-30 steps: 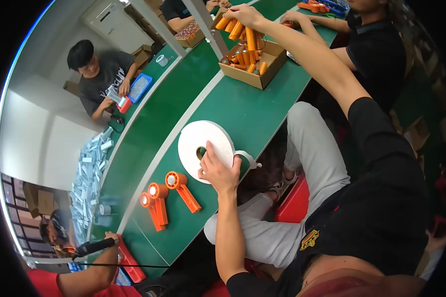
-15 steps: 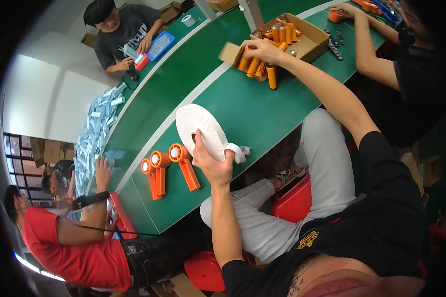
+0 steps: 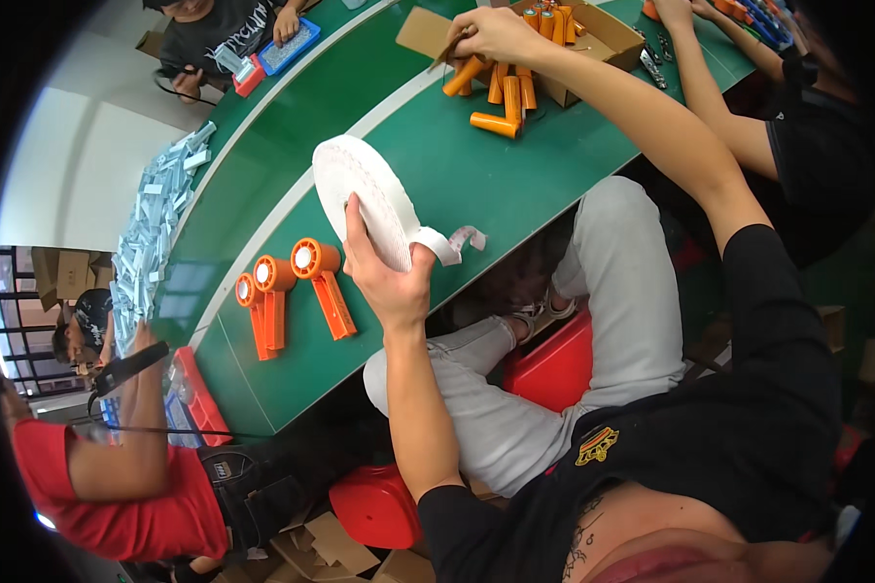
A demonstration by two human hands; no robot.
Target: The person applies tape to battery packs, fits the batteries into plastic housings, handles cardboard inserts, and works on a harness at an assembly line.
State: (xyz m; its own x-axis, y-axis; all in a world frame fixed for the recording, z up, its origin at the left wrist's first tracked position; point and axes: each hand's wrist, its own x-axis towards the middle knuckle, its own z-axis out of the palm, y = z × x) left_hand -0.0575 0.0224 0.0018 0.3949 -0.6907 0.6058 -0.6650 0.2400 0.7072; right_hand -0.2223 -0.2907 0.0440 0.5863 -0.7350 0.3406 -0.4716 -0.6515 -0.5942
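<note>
My left hand (image 3: 389, 282) grips a large white roll of tape (image 3: 381, 206) on edge above the green table, its loose end (image 3: 465, 238) curling beside my thumb. Three orange pieces shaped like small handheld fans, one of them a fan (image 3: 323, 282) nearest the roll, lie to the left. Farther off, my right hand (image 3: 496, 37) is closed on a cardboard flap (image 3: 424, 32) of an open box (image 3: 608, 44). Orange battery-like cylinders (image 3: 497, 124) lie in front of the box, and more are inside it. My fingertips partly hide where they meet the cardboard.
A person in red sits at left by a red tray (image 3: 199, 394). Another works across the table with a blue tray (image 3: 290, 47). Pale blue parts (image 3: 156, 219) are heaped along the far left. A co-worker's arms (image 3: 700, 92) reach in at right, near metal pieces (image 3: 651, 66).
My right hand has pulled the cardboard flap leftward and away, and several orange cylinders have spread onto the table. My left hand still holds the roll. The whole view has shifted slightly.
</note>
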